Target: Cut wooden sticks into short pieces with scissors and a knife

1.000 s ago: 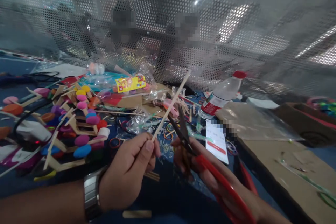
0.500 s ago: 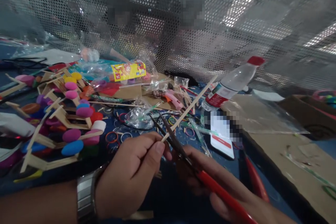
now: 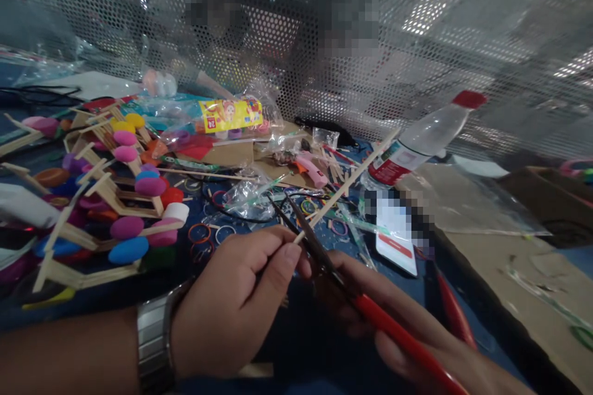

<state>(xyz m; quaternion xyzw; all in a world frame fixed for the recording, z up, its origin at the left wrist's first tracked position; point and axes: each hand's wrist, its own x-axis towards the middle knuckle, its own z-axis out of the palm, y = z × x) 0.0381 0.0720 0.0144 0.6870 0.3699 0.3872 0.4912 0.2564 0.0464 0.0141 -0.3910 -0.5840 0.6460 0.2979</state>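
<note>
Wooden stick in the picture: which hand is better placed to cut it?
Right, probably. The right hand holds the scissors, whose slightly parted blades appear to cross the wooden stick close to the left hand. The left hand pinches the stick, so it seems better for steadying.

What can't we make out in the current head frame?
All head view:
- Lower end of the thin stick: hidden in the left hand.
- Handle loops of the scissors: covered by the right hand and cut off by the bottom edge.
- Text on the phone: too small, partly pixelated.
- Far side of the cardboard box: cut off by the right edge.
</note>
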